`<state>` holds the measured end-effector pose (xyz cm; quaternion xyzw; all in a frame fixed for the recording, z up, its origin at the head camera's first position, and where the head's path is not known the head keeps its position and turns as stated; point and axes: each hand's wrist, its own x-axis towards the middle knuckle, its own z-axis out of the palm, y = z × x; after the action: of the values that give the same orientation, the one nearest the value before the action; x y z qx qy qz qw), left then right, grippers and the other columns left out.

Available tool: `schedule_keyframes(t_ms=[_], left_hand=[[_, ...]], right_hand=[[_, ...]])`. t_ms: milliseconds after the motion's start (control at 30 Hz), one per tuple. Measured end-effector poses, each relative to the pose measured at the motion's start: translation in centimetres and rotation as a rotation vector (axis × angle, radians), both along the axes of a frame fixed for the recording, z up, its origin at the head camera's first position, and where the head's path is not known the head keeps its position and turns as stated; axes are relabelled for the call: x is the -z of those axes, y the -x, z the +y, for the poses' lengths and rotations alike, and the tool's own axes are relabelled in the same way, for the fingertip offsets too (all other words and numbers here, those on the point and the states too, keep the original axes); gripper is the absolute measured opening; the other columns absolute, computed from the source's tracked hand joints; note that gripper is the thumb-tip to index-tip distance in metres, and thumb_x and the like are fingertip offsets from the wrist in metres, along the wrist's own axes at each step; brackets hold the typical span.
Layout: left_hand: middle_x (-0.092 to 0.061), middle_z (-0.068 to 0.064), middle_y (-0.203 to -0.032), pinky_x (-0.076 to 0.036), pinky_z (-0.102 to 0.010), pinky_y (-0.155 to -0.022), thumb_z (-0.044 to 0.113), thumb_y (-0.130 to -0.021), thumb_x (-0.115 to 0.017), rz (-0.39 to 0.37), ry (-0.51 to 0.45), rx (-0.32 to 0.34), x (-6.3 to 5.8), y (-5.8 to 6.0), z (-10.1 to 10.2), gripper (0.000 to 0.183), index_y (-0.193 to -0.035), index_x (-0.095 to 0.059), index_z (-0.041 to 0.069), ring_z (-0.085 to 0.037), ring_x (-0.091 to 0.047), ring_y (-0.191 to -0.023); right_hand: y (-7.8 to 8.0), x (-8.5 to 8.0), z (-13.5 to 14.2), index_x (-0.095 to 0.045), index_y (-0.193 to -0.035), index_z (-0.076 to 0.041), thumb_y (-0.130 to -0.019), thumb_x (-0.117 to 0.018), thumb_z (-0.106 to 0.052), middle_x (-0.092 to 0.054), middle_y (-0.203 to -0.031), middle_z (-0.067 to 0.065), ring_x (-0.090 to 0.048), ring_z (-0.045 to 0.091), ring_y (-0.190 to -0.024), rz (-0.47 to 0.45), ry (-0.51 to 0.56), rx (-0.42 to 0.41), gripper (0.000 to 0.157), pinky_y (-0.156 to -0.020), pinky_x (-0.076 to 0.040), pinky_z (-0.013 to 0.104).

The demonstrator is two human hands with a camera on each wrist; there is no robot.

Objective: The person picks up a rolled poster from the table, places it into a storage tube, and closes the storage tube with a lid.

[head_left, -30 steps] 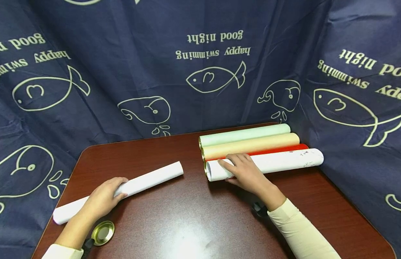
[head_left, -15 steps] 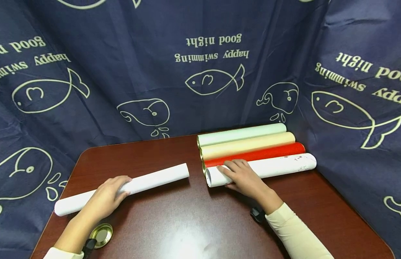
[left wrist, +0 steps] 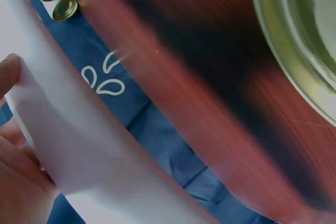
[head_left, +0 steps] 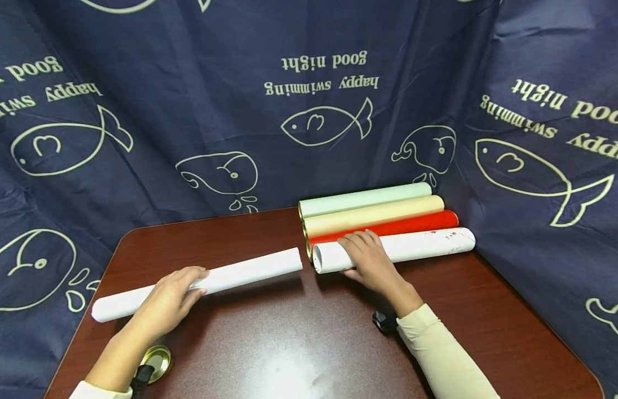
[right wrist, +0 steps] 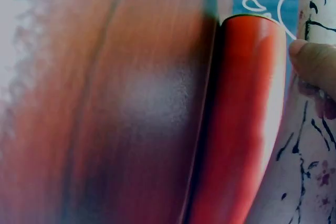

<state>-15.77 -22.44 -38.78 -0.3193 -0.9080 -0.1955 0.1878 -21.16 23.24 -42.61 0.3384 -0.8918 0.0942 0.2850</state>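
A rolled sheet of white paper slants over the left half of the table. My left hand grips it near its middle, thumb on the near side; in the left wrist view the paper roll crosses between thumb and fingers. My right hand holds a white cardboard tube with dark branch drawings, close to its open left end. The roll's right end faces that opening, a small gap apart. A red tube lies just behind the white one and also shows in the right wrist view.
A yellow tube and a mint green tube lie behind the red one, with gold caps at their left ends. Beside my left wrist lies a round gold lid. Dark blue printed cloth hangs around the table.
My left hand has raised the paper roll and carried it right, so its right end is now close to the tube's opening. The white tube has moved slightly left, still in my right hand.
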Motion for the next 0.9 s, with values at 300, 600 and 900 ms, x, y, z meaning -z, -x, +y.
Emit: schedule_keyframes(t_ms=[300,600,900], left_hand=[[-0.067,-0.012,-0.116,-0.050,-0.050,-0.088,0.004,-0.084,-0.077,0.015,-0.004,0.030,-0.1,-0.2,0.8,0.038,-0.119,-0.065,0.002,-0.032,-0.064,-0.106],[-0.066,-0.010,-0.119,-0.050,-0.051,-0.089,0.007,-0.085,-0.077,-0.002,0.004,0.035,0.3,-0.2,1.8,0.038,-0.121,-0.065,0.004,-0.031,-0.064,-0.108],[-0.067,-0.006,-0.117,-0.052,-0.050,-0.086,0.010,-0.085,-0.078,0.000,0.016,0.042,0.6,0.1,3.2,0.037,-0.120,-0.067,0.006,-0.028,-0.065,-0.105]], right_hand=[[0.2,0.2,0.2,-0.061,-0.126,-0.015,-0.057,-0.095,-0.026,-0.060,-0.121,0.012,-0.053,0.036,-0.118,-0.034,0.057,0.077,0.078,-0.103,-0.029,0.068],[-0.1,0.5,0.5,-0.064,-0.122,-0.013,-0.058,-0.096,-0.025,-0.064,-0.116,0.008,-0.058,0.031,-0.109,-0.075,0.066,0.073,0.072,-0.099,-0.038,0.060],[-0.2,0.8,0.3,-0.064,-0.120,-0.013,-0.058,-0.094,-0.027,-0.064,-0.115,0.007,-0.058,0.030,-0.109,-0.064,0.066,0.053,0.070,-0.098,-0.038,0.058]])
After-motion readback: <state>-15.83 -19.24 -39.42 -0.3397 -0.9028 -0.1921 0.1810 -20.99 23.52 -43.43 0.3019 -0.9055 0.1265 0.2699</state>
